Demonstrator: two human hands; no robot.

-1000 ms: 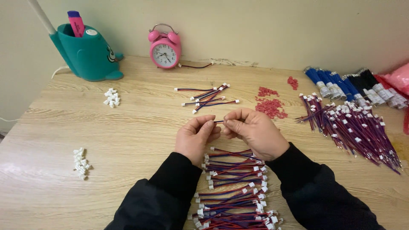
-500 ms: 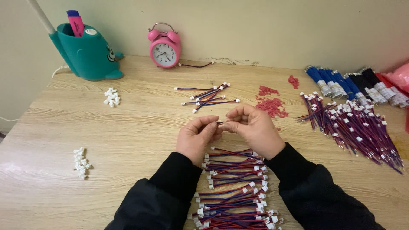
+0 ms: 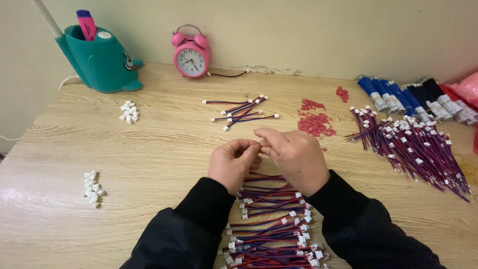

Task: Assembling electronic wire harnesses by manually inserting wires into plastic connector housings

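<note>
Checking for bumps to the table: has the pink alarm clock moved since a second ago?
No. The pink alarm clock keeps its place beside the teal pen holder.

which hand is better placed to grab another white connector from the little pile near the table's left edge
Left, probably. The left hand is on the same side as the small pile of white connectors, with bare wooden table between them. The right hand would have to cross over the left hand and the wire pile.

Home workbench: alarm clock [image 3: 191,54], wire bundles [image 3: 413,149].
</note>
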